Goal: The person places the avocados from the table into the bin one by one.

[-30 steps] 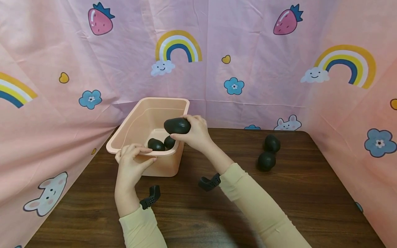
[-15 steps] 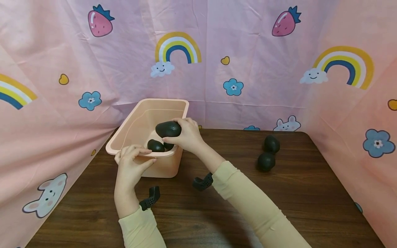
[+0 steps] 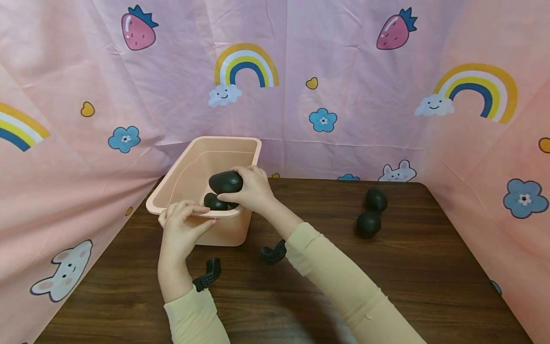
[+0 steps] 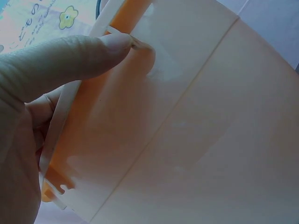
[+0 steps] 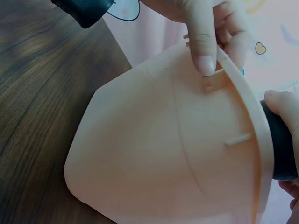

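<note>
A peach plastic bin [image 3: 229, 231] stands at the left of the table. My left hand [image 3: 177, 234] grips its near rim; in the left wrist view the thumb [image 4: 70, 60] lies against the outer wall below the lip. My right hand [image 3: 253, 191] holds a dark avocado [image 3: 224, 182] between thumb and fingers, over the bin's opening and just above another avocado [image 3: 215, 202] inside. A further one in the bin is mostly covered by the right hand. From the right wrist, the bin's wall hides part of the held avocado [image 5: 282, 144].
Two more dark avocados [image 3: 376, 199] sit close together on the right of the brown wooden table [image 3: 408, 277]. A patterned pink cloth [image 3: 296, 110] hangs behind the table and along both sides.
My right hand has carried the avocado left and down, from above the bin's right rim to lower over its opening. The left hand has stayed on the near rim.
</note>
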Demonstrator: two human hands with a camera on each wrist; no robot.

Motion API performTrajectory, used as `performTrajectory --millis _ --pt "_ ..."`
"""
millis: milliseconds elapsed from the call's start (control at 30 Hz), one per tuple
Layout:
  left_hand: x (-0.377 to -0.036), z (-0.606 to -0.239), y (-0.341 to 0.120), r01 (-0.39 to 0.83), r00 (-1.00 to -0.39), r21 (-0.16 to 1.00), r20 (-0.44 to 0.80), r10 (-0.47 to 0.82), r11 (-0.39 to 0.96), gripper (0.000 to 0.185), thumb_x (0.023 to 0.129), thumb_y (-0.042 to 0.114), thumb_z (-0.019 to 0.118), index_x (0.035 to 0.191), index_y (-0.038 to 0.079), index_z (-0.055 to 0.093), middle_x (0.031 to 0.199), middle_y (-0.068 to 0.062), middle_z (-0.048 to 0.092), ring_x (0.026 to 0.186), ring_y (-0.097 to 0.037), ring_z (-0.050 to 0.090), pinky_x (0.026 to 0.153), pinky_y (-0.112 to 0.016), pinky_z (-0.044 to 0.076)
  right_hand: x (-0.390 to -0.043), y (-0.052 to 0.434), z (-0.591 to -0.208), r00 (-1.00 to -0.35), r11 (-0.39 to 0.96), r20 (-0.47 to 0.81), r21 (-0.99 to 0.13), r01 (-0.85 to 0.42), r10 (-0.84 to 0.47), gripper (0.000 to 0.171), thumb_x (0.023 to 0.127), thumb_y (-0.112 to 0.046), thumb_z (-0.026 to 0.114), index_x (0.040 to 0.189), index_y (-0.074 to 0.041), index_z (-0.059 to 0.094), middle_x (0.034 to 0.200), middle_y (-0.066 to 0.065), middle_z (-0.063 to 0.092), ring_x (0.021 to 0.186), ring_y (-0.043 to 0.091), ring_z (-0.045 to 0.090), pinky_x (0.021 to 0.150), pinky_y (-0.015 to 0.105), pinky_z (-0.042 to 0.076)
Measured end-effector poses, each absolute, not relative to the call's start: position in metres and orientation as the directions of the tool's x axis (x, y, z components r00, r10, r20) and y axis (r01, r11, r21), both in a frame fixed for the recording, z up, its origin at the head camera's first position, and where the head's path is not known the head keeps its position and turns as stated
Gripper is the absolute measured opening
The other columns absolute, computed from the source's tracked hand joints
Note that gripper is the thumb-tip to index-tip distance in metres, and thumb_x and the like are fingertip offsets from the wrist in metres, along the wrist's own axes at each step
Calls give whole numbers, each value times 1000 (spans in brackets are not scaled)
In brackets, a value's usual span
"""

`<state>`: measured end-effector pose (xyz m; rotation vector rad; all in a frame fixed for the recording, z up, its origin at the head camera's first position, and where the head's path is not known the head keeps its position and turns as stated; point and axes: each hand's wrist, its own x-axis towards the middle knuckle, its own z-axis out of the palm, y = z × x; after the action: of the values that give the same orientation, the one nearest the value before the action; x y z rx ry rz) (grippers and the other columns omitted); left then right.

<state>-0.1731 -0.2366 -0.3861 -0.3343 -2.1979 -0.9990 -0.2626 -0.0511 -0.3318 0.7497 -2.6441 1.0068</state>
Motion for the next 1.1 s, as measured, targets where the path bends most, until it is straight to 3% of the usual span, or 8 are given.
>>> performTrajectory --millis 633,1100 --pt "-174 -387 -237 499 -718 561 694 -48 661 31 62 1 88 89 6 74 92 -6 62 100 -23 43 100 -50 6 -263 -60 -342 -844 663 328 -522 -537 -425 73 70 -56 79 129 -20 58 112 -7 62 109 15 45 95 34 30" --pt "-174 -386 -237 490 -724 566 688 -53 663 31 62 2 88 89 7 74 94 -4 63 101 -23 44 103 -50 5 -265 -61 -340 -861 708 250 -492 -507 -443 77 71 -60 76 134 -20 55 124 -5 59 120 19 43 101 36 27"
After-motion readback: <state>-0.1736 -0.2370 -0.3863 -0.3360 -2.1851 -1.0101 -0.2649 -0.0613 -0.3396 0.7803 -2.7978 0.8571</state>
